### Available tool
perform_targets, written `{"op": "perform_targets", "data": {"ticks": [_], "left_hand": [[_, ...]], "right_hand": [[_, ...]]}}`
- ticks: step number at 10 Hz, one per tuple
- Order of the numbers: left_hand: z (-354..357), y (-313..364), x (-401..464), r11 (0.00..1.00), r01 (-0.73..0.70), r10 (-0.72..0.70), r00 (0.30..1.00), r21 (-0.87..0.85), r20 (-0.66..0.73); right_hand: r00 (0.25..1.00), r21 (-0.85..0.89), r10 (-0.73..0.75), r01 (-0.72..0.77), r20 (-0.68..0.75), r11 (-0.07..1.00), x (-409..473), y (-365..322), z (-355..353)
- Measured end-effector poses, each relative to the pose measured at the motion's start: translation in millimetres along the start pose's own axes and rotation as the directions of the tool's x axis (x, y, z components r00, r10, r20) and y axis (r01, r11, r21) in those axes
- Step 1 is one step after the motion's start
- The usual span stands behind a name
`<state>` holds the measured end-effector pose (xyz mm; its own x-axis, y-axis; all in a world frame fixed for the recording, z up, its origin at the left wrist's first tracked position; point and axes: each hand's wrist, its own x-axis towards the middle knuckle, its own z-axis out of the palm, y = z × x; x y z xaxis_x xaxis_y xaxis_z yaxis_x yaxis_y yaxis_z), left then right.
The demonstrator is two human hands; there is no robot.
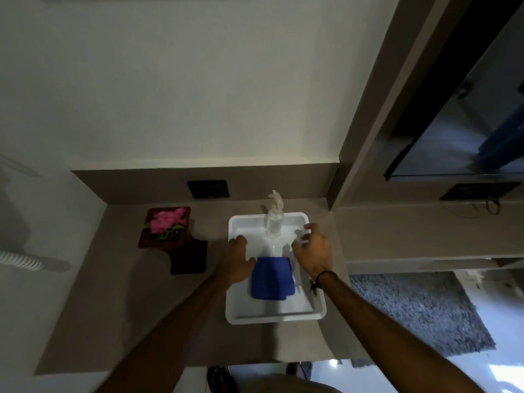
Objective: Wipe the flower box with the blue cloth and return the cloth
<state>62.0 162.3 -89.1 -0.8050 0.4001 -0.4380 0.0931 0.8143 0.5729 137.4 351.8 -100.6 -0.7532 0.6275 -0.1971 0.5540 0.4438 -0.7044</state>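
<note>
A folded blue cloth (271,279) lies in a white tray (317,313) on the brown counter. My left hand (236,259) hovers over the tray's left side, its thumb at the cloth's left edge, fingers spread and holding nothing. To the right of the cloth, my right hand (313,249) is also spread over the tray, a dark band on its wrist. The flower box (166,226), dark brown with pink flowers and green leaves, stands to the left of the tray near the back wall, apart from both hands.
A clear spray bottle (273,222) stands upright at the tray's far end, just beyond my hands. A dark brown block (189,258) sits in front of the flower box. A black wall socket (208,189) is behind. A grey rug (419,310) covers the floor at right.
</note>
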Motion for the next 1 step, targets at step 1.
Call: {"op": "perform_targets", "data": {"ticks": [1], "left_hand": [[-52.8, 20.8, 8.5, 0.981, -0.151, 0.173, 0.965, 0.121, -0.197]], "right_hand": [[0.969, -0.093, -0.190, 0.177, -0.155, 0.980, 24.2, -37.8, -34.2]]}}
